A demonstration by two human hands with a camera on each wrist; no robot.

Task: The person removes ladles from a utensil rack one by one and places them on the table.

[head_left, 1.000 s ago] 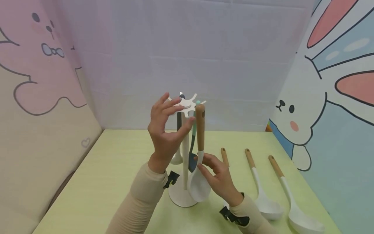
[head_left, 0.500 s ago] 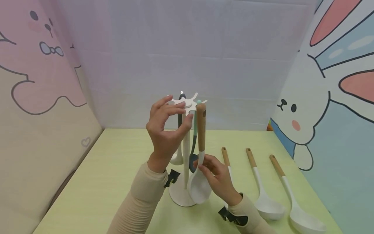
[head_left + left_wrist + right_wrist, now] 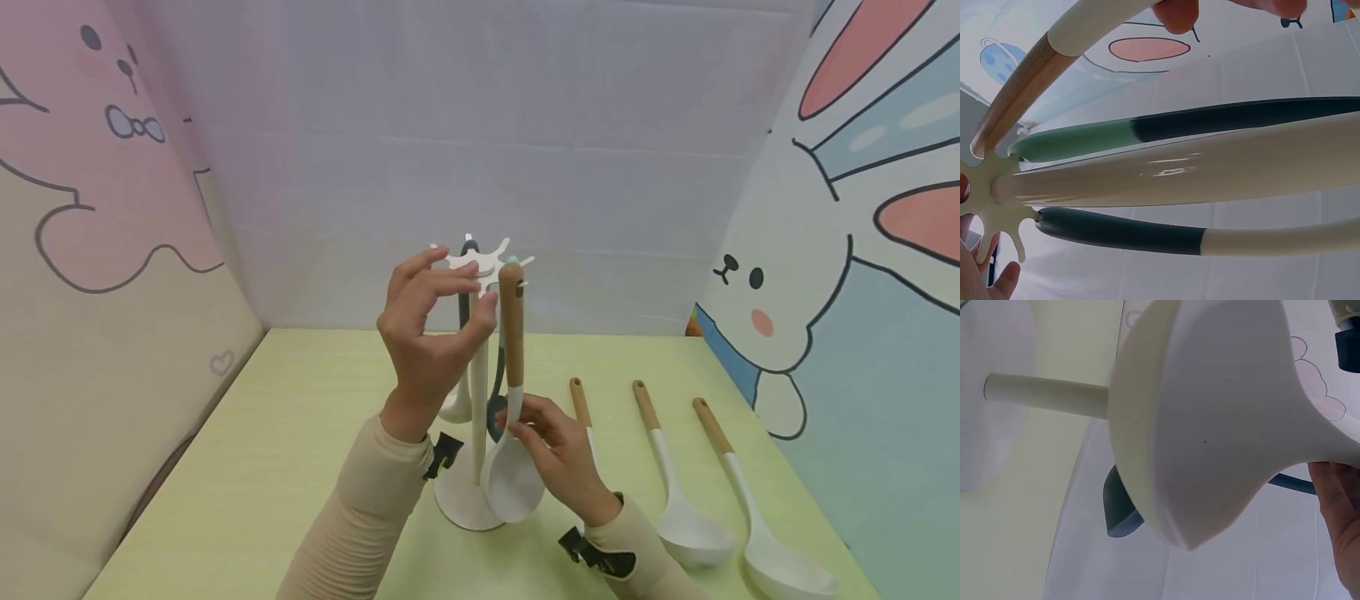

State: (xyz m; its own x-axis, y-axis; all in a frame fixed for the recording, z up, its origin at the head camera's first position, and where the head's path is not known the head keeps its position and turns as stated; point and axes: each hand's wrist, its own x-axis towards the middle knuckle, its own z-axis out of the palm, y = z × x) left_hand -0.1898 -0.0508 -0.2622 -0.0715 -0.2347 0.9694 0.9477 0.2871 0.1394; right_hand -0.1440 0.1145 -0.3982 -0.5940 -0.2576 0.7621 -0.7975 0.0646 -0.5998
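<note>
A white ladle (image 3: 514,479) with a wooden handle stands nearly upright, bowl down, in front of a white utensil rack (image 3: 480,433). My right hand (image 3: 558,454) pinches its neck between thumb and fingers. The handle's holed end is against a hook arm; I cannot tell if the hook passes through. At the top of the rack, my left hand (image 3: 431,333) curves its thumb and fingers round the hook disc (image 3: 988,187). Behind, a dark utensil with a mint handle (image 3: 1079,142) and a cream one with a dark handle (image 3: 1122,232) hang from the rack.
To the right on the pale yellow table (image 3: 300,392) lie a white ladle (image 3: 693,533), another large white utensil (image 3: 783,567) and a wooden handle (image 3: 580,402) partly hidden by my right arm. Printed cloth panels (image 3: 780,317) stand on both sides.
The ladle's handle end has shifted slightly left and now covers most of the mint handle's top. Both hands keep nearly the same place and hold.
</note>
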